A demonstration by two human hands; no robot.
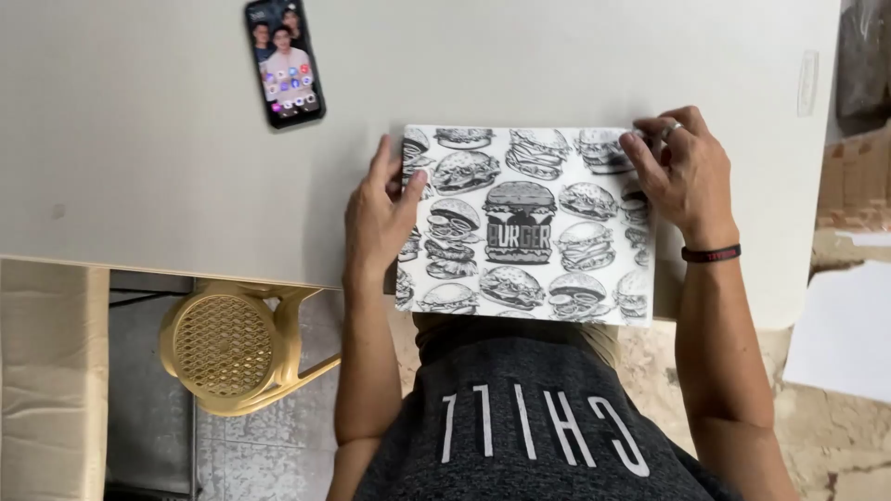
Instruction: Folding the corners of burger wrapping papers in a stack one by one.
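1. Two bare hands hold a flat rectangular sheet of white paper printed with black-and-white burger drawings (524,227), lying on the pale, smooth surface (167,167) at its near edge, partly overhanging.
2. Left hand (379,218) rests on the sheet's left edge, fingers loosely spread, thumb on top.
3. Right hand (682,172), wearing a ring and dark wristband, pinches the top right corner.
4. The sheet looks flat; no fold is visible yet.
5. Nearby: a glossy black smartphone (284,61), and a tan woven plastic stool (227,348) below.
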